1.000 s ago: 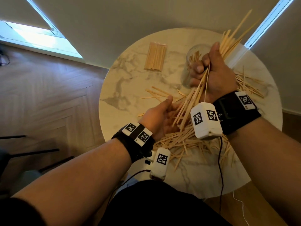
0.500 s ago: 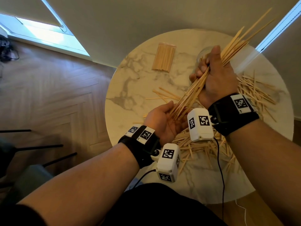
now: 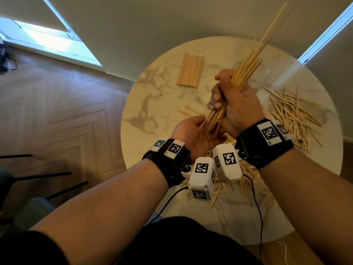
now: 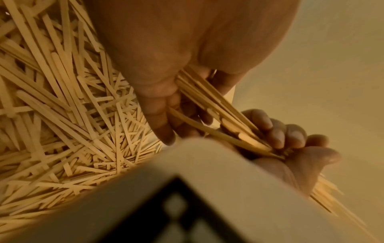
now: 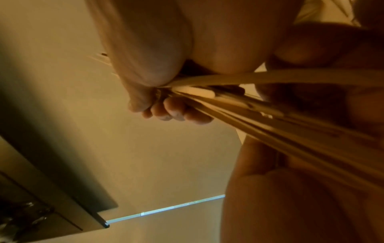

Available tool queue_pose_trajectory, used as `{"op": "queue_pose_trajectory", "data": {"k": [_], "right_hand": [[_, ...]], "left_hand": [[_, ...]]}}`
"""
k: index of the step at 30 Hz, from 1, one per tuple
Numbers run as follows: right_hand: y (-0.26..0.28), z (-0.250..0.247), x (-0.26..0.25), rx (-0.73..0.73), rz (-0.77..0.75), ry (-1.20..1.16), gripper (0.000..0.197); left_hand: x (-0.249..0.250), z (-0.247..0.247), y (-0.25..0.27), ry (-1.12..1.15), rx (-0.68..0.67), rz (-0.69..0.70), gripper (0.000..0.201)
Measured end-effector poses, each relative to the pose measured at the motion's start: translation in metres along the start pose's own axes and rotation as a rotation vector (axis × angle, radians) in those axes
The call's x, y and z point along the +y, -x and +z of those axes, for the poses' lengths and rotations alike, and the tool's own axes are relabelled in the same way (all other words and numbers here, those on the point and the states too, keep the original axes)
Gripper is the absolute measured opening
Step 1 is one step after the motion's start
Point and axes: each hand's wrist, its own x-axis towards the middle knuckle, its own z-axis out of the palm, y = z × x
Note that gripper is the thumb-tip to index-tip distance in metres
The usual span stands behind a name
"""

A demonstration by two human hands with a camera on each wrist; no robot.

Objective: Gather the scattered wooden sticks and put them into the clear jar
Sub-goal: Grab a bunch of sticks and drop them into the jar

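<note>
My right hand (image 3: 236, 104) grips a thick bundle of wooden sticks (image 3: 248, 66) in its fist, tilted so the tops point up and to the right. My left hand (image 3: 193, 134) lies palm up under the bundle's lower ends. In the left wrist view its fingers (image 4: 276, 131) curl around those stick ends (image 4: 239, 131). The right wrist view shows the bundle (image 5: 290, 123) running out of the fist (image 5: 155, 49). The clear jar (image 3: 264, 72) stands on the table behind the bundle, mostly hidden by it.
The round marble table (image 3: 152, 104) carries a neat stack of sticks (image 3: 191, 71) at the back left. Loose sticks (image 3: 294, 111) lie on the right, and more are piled under my wrists (image 3: 248, 180). A few lie left of my hands (image 3: 187, 111). Dark chair legs (image 3: 38, 175) stand on the floor at left.
My right hand has drawn the bundle nearer and leftward, away from the jar, and tilted it steeper. My left hand has come up under the lower ends and cupped them.
</note>
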Motion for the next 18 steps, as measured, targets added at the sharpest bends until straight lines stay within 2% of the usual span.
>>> {"op": "queue_pose_trajectory", "data": {"k": [4,8,13,16,18], "right_hand": [[-0.003,0.0,-0.001,0.003,0.033,-0.034,0.035],[-0.01,-0.005,-0.009,-0.009,0.037,-0.057,0.04],[-0.012,-0.009,-0.006,-0.106,-0.004,-0.012,0.051],[-0.009,-0.011,-0.006,-0.202,-0.023,0.053,0.047],[-0.008,-0.012,-0.008,-0.257,-0.032,0.189,0.046]], "left_hand": [[0.003,0.0,-0.006,-0.061,-0.006,-0.028,0.04],[0.002,-0.006,-0.009,-0.153,0.011,-0.026,0.043],[0.01,-0.009,-0.011,-0.109,-0.062,-0.029,0.051],[0.019,-0.009,-0.01,-0.1,-0.1,-0.018,0.048],[0.021,-0.008,-0.01,-0.099,-0.103,0.002,0.046]]}}
